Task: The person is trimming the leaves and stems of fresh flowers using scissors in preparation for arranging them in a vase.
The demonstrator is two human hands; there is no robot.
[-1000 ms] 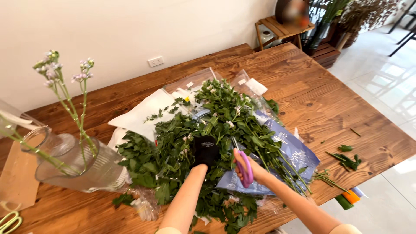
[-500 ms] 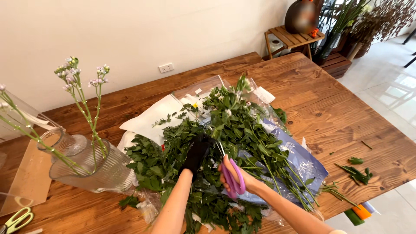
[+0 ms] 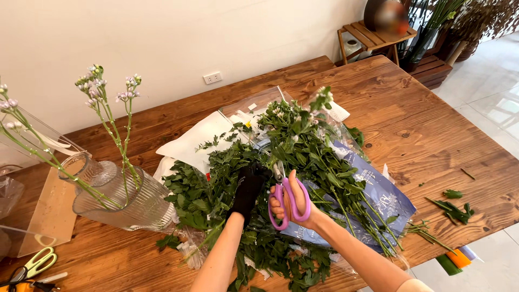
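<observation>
Hiding among leafy stems [image 3: 303, 146], scissors [image 3: 289, 197] blades, gloved left hand [image 3: 248, 186] fingertips.

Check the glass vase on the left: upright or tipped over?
Upright. The ribbed glass vase stands on its base on the wooden table, mouth up, with thin flower stems rising out of it.

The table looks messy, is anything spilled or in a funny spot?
A bit. Cut green leaf bits lie scattered on the wooden table near its right edge, apart from the big leafy pile. The glass vase looks tilted, though that may just be the camera.
</observation>
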